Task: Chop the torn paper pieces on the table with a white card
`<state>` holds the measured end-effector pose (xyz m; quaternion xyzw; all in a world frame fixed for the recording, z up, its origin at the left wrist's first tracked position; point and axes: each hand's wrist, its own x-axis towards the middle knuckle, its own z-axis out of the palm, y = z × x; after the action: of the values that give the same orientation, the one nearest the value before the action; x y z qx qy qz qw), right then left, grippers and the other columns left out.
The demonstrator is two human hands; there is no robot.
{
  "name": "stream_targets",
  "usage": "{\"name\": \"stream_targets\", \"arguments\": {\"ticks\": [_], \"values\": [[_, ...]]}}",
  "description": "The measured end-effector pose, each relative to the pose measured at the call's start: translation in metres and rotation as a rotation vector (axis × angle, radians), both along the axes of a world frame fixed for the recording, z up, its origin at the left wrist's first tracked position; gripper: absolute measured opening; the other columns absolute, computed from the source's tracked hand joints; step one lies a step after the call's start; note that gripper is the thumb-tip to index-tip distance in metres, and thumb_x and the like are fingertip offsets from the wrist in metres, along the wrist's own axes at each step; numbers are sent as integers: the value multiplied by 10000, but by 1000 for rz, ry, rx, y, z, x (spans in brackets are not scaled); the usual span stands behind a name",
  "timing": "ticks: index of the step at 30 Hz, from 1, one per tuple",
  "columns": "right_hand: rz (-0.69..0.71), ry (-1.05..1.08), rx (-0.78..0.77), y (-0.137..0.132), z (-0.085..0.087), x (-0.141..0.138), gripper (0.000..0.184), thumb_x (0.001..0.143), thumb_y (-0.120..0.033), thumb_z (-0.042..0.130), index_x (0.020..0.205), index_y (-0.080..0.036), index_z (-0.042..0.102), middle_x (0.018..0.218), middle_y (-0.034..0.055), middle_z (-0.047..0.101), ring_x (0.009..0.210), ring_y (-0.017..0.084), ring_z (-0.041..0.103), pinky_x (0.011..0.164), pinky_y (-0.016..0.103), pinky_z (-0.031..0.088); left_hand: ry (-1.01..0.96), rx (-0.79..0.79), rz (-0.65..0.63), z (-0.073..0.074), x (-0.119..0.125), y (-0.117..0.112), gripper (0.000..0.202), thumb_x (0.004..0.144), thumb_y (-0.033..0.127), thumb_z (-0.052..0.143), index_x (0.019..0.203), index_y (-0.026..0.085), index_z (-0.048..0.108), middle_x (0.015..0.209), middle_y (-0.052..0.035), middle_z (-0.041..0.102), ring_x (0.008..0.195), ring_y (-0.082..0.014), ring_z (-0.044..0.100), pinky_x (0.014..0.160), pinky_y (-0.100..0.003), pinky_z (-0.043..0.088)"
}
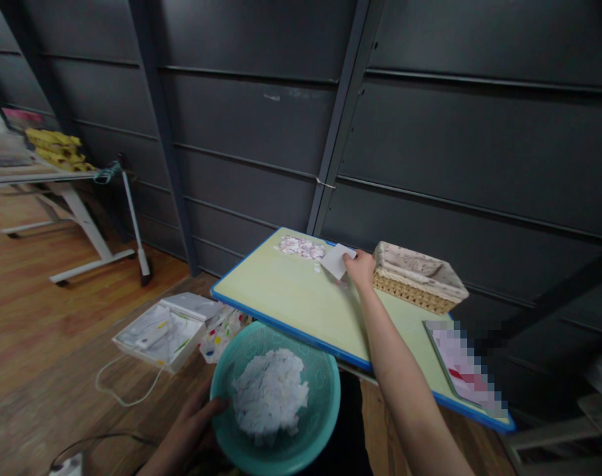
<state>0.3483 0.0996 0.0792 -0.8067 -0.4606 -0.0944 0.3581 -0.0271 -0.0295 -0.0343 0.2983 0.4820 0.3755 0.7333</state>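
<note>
My right hand (pixel 361 268) pinches a flat white card (pixel 337 262) over the light green tabletop (pixel 295 297). Left of the card lies a spread of small white paper scraps (pixel 301 247), with a few loose bits close to the card's edge. Down in front of me, my left hand (pixel 204 413) grips the rim of a teal plastic basin (pixel 328 403) at its left side, the thumb over the edge. Inside the basin sits a big heap of torn white paper pieces (pixel 271 393). The fingers of my left hand are mostly hidden beneath the basin.
A lined wicker basket (pixel 414 301) stands at the table's right back, with a partly blurred flat item (pixel 454 363) nearer its right end. An open white box (pixel 162 334) with a cord lies at lower left. A dark panelled wall (pixel 251 132) rises behind the table.
</note>
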Motion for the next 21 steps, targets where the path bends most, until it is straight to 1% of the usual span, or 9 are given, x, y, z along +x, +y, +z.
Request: {"name": "stream_targets", "arguments": {"ticks": [4, 6, 7, 9, 11, 15, 18, 19, 21], "values": [[11, 0, 19, 1, -1, 2, 383, 750, -308, 447, 907, -95, 725, 851, 158, 716, 741, 228, 638, 670, 267, 417, -12, -7, 34, 3, -1, 0, 880, 513, 321, 848, 1304, 151, 502, 1003, -112, 776, 914, -344, 709, 650, -352, 594], [11, 12, 17, 1, -1, 3, 368, 726, -310, 463, 859, -94, 730, 806, 155, 715, 714, 227, 633, 644, 262, 407, -18, -10, 47, 4, -1, 0, 861, 498, 299, 855, 1288, 182, 534, 1012, -101, 775, 943, -347, 701, 736, -384, 591], [12, 17, 22, 1, -1, 4, 360, 715, -312, 470, 833, -95, 731, 786, 153, 713, 702, 225, 630, 629, 259, 402, -20, -13, 47, 4, -1, 0, 858, 498, 296, 855, 1289, 193, 538, 1013, -100, 775, 942, -349, 702, 756, -400, 588], [14, 19, 43, 1, 0, 5, 349, 700, -319, 475, 791, -99, 730, 755, 149, 709, 678, 221, 622, 607, 256, 392, -20, -19, 41, 2, -2, 0, 863, 511, 301, 850, 1304, 193, 528, 1005, -110, 775, 915, -350, 709, 750, -417, 588], [18, 13, 61, 1, 1, 6, 350, 690, -326, 473, 771, -100, 728, 730, 143, 704, 652, 213, 611, 597, 255, 386, -13, -22, 29, -1, -2, 1, 866, 529, 308, 842, 1320, 188, 509, 984, -116, 778, 860, -343, 722, 702, -413, 595], [52, 44, 65, 2, 0, 9, 348, 664, -340, 486, 741, -98, 723, 646, 114, 681, 586, 196, 583, 564, 251, 374, 5, -6, 14, -7, -3, 2, 862, 545, 315, 834, 1329, 186, 498, 894, -98, 787, 743, -308, 732, 581, -354, 587], [64, 125, 112, 3, -1, 14, 341, 654, -350, 492, 721, -102, 716, 620, 90, 667, 576, 188, 580, 539, 241, 372, 64, -17, 2, -7, -4, 2, 821, 572, 319, 819, 1319, 183, 507, 845, -89, 788, 664, -282, 724, 503, -319, 563], [61, 147, 129, 3, -1, 15, 340, 653, -351, 491, 717, -102, 714, 620, 86, 665, 577, 187, 581, 534, 239, 375, 68, -22, 7, -6, -4, 2, 812, 575, 317, 814, 1317, 187, 509, 868, -91, 789, 681, -284, 724, 512, -321, 564], [65, 171, 138, 3, -2, 17, 338, 647, -351, 493, 712, -102, 712, 618, 82, 663, 576, 187, 582, 532, 239, 384, 47, -15, 33, -3, -3, 1, 820, 560, 307, 817, 1313, 181, 516, 951, -100, 783, 778, -300, 724, 579, -330, 577]]}}
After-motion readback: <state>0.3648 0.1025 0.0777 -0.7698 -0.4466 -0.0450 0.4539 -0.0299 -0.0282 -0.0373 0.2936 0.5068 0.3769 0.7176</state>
